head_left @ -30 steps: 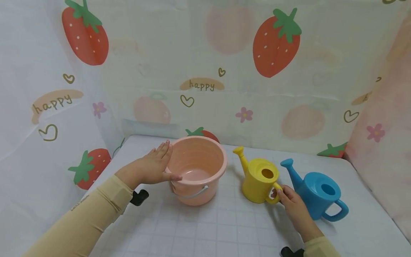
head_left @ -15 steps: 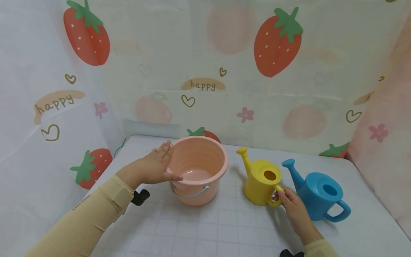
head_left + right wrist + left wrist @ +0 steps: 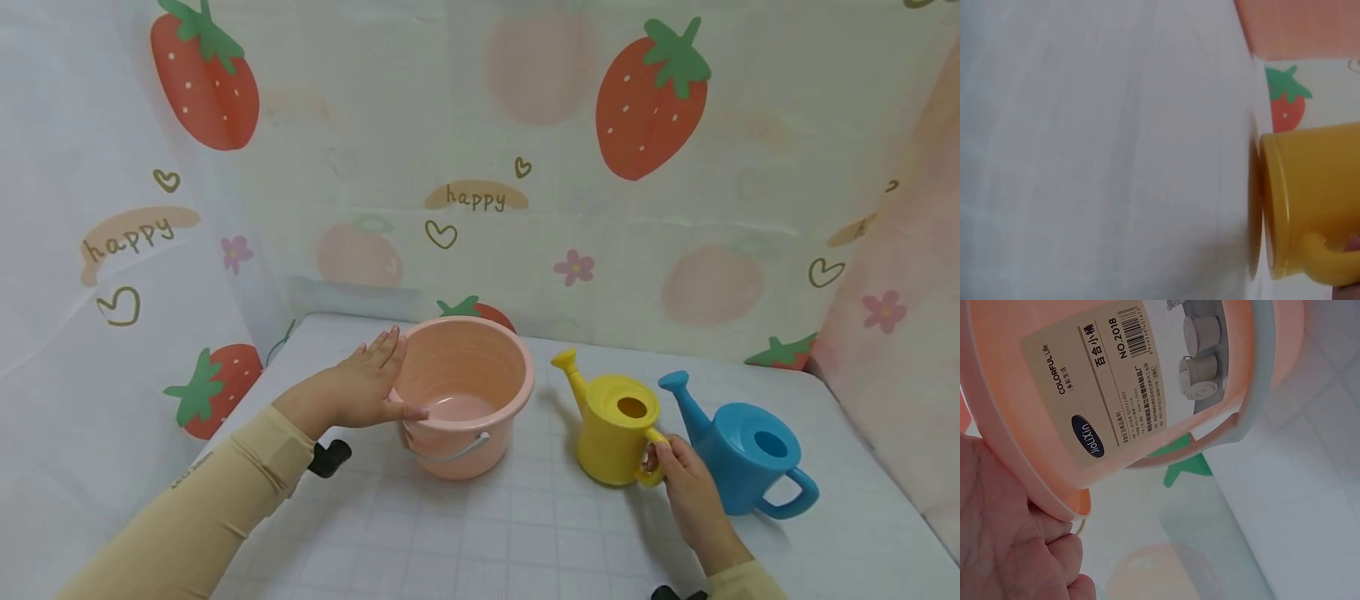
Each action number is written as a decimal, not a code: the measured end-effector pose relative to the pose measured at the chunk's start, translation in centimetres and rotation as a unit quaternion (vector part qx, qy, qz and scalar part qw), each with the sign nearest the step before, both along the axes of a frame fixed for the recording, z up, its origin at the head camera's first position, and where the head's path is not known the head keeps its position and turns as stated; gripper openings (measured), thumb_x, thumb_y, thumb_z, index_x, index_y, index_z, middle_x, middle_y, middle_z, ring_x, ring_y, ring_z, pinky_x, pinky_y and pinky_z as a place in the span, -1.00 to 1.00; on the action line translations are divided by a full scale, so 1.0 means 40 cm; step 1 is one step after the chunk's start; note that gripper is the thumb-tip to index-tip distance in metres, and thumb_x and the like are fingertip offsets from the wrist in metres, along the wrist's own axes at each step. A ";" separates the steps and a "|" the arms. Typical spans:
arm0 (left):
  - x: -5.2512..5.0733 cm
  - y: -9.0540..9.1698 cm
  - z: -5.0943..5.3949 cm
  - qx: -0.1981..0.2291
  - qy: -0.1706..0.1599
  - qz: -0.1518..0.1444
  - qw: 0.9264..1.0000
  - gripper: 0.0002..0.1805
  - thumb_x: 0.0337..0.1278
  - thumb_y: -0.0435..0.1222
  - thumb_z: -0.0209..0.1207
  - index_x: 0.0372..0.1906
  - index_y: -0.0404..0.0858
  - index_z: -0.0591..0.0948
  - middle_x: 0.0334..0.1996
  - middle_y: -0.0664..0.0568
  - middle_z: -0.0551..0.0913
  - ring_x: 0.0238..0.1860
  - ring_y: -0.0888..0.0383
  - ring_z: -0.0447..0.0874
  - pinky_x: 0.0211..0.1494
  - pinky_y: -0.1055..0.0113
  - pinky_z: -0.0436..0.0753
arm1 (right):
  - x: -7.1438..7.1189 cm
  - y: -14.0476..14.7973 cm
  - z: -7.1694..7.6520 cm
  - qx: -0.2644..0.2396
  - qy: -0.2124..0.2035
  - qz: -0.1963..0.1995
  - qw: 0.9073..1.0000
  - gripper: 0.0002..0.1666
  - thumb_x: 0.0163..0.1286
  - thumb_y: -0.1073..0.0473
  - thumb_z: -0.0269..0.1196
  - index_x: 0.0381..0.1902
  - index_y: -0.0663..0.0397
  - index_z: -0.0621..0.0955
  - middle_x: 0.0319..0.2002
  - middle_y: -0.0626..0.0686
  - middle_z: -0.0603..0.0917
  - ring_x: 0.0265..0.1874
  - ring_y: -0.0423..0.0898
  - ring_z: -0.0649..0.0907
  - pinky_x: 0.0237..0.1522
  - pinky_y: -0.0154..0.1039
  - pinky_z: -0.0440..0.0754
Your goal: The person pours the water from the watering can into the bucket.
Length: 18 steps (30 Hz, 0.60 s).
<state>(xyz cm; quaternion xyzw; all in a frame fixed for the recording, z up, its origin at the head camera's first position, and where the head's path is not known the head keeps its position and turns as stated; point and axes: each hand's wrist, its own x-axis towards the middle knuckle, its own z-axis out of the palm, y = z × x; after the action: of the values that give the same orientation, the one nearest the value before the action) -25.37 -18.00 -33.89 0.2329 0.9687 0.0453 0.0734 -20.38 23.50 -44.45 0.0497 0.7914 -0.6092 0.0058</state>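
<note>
A pink bucket (image 3: 461,450) with a pale handle stands upright on the table; its labelled side (image 3: 1104,394) fills much of the left wrist view. My left hand (image 3: 360,387) rests on its left rim, fingers straight and thumb along the front edge. To the right, my right hand (image 3: 690,492) grips the handle of a yellow watering can (image 3: 611,442), whose spout points up and left. In the right wrist view the can's base (image 3: 1275,206) is close to the tabletop; whether it touches I cannot tell.
A blue watering can (image 3: 742,467) stands just right of my right hand, its handle facing right. White cloth with a grid covers the table (image 3: 480,542). Behind rises a patterned curtain (image 3: 480,108) with strawberries, and pink cloth hangs at the right.
The yellow watering can and my right hand have shifted slightly right and nearer to me. My left hand stays on the bucket's rim.
</note>
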 end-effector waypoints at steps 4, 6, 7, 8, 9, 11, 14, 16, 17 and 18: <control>0.000 0.001 0.002 -0.004 0.000 0.000 1.000 0.26 -0.11 0.45 -0.13 0.38 -0.47 -0.19 0.40 -0.29 -0.32 0.41 -0.14 -0.34 0.38 -0.06 -0.14 | 0.003 -0.005 0.009 -0.008 0.003 -0.020 1.000 -0.48 0.49 -0.09 -0.28 -0.08 0.30 0.32 -0.23 0.18 0.36 -0.08 -0.02 0.32 -0.08 -0.25 0.34; 0.001 0.002 0.003 -0.005 -0.001 0.000 1.000 0.26 -0.10 0.45 -0.13 0.38 -0.47 -0.19 0.40 -0.30 -0.31 0.41 -0.15 -0.33 0.38 -0.06 -0.14 | 0.004 -0.005 0.010 -0.014 0.006 -0.032 0.999 -0.48 0.49 -0.09 -0.27 -0.08 0.30 0.32 -0.23 0.19 0.34 -0.08 -0.02 0.30 -0.07 -0.22 0.31; 0.001 0.002 0.003 -0.005 -0.001 0.000 1.000 0.26 -0.10 0.45 -0.13 0.38 -0.47 -0.19 0.40 -0.30 -0.31 0.41 -0.15 -0.33 0.38 -0.06 -0.14 | 0.004 -0.006 0.010 -0.015 0.009 -0.038 0.999 -0.49 0.49 -0.09 -0.27 -0.08 0.30 0.32 -0.23 0.20 0.32 -0.07 -0.02 0.30 -0.06 -0.22 0.31; 0.002 0.002 0.003 -0.006 -0.001 0.000 1.000 0.26 -0.10 0.45 -0.13 0.38 -0.47 -0.19 0.40 -0.30 -0.31 0.41 -0.15 -0.32 0.38 -0.06 -0.14 | 0.004 -0.006 0.010 -0.016 0.012 -0.045 0.999 -0.49 0.49 -0.09 -0.26 -0.08 0.30 0.32 -0.25 0.19 0.32 -0.08 -0.03 0.30 -0.07 -0.21 0.30; 0.002 0.002 0.004 -0.005 -0.001 0.000 1.000 0.26 -0.10 0.45 -0.13 0.38 -0.47 -0.19 0.40 -0.30 -0.31 0.41 -0.15 -0.32 0.38 -0.07 -0.14 | 0.005 -0.006 0.009 -0.016 0.015 -0.051 0.998 -0.49 0.49 -0.09 -0.26 -0.08 0.30 0.33 -0.26 0.19 0.32 -0.09 -0.03 0.30 -0.08 -0.21 0.30; 0.003 0.002 0.004 -0.005 -0.001 0.000 1.000 0.26 -0.10 0.45 -0.13 0.38 -0.47 -0.19 0.40 -0.30 -0.31 0.41 -0.15 -0.33 0.38 -0.06 -0.14 | 0.007 -0.005 0.008 -0.012 0.020 -0.061 0.998 -0.49 0.49 -0.09 -0.25 -0.08 0.30 0.34 -0.26 0.20 0.32 -0.11 -0.03 0.30 -0.09 -0.21 0.30; 0.003 0.003 0.005 -0.004 -0.001 0.001 1.000 0.26 -0.10 0.45 -0.13 0.38 -0.47 -0.19 0.40 -0.30 -0.31 0.41 -0.14 -0.35 0.38 -0.06 -0.14 | 0.011 -0.005 0.010 -0.005 0.027 -0.072 0.997 -0.48 0.49 -0.08 -0.25 -0.07 0.30 0.35 -0.27 0.21 0.32 -0.14 -0.04 0.31 -0.11 -0.21 0.29; 0.003 0.003 0.005 -0.003 -0.001 0.001 1.000 0.26 -0.10 0.45 -0.13 0.39 -0.46 -0.19 0.40 -0.29 -0.32 0.41 -0.14 -0.35 0.38 -0.06 -0.14 | 0.013 -0.005 0.014 0.002 0.032 -0.078 0.996 -0.48 0.49 -0.09 -0.24 -0.06 0.30 0.35 -0.28 0.19 0.33 -0.15 -0.05 0.31 -0.11 -0.20 0.28; 0.003 0.003 0.005 -0.003 -0.001 0.001 1.000 0.25 -0.10 0.45 -0.13 0.39 -0.46 -0.19 0.40 -0.29 -0.32 0.41 -0.14 -0.34 0.38 -0.06 -0.14 | 0.014 -0.006 0.016 0.003 0.036 -0.082 0.996 -0.48 0.48 -0.09 -0.24 -0.06 0.30 0.35 -0.29 0.19 0.33 -0.16 -0.06 0.31 -0.11 -0.19 0.28; 0.003 0.003 0.005 -0.002 0.000 0.001 1.000 0.25 -0.10 0.44 -0.12 0.38 -0.47 -0.19 0.40 -0.29 -0.32 0.41 -0.15 -0.34 0.38 -0.06 -0.14 | 0.014 -0.006 0.020 0.004 0.040 -0.085 0.996 -0.47 0.48 -0.10 -0.23 -0.06 0.30 0.36 -0.29 0.18 0.33 -0.15 -0.06 0.31 -0.11 -0.19 0.28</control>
<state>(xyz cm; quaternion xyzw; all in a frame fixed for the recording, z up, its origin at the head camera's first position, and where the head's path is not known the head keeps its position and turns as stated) -25.25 -17.89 -33.67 0.2313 0.9691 0.0431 0.0741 -19.82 23.25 -43.67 0.0925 0.7865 -0.6057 -0.0780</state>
